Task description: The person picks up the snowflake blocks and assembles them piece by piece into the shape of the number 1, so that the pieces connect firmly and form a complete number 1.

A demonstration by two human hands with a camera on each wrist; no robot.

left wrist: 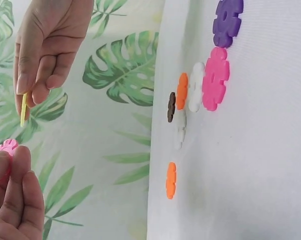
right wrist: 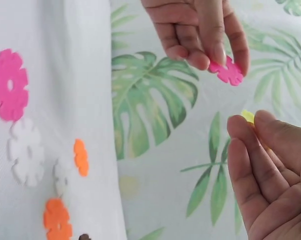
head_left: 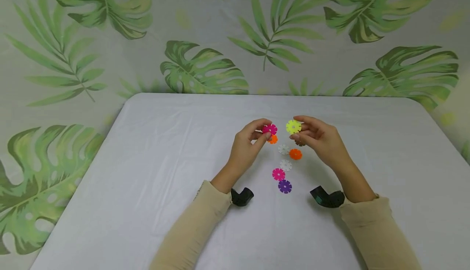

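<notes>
My left hand (head_left: 248, 143) pinches a pink notched disc (head_left: 270, 129), a flower-shaped linking piece, between thumb and fingers. A yellow notched disc (head_left: 293, 127) is pinched in my right hand (head_left: 322, 139). Both discs are held up above the table, facing each other with a small gap between, as the left wrist view also shows with the yellow disc (left wrist: 24, 110) edge-on. In the right wrist view the pink disc (right wrist: 227, 71) sticks out below the left fingertips, while the right fingers hide most of the yellow disc (right wrist: 248, 116).
On the white table (head_left: 165, 160) lie a purple disc (head_left: 284, 186), another pink disc (head_left: 278, 174), two white discs (head_left: 285, 165), two orange discs (head_left: 295, 154) and a brown disc (left wrist: 171, 107). A leaf-patterned cloth (head_left: 205, 66) hangs behind. Black wrist devices (head_left: 242, 197) jut inward from both sleeves.
</notes>
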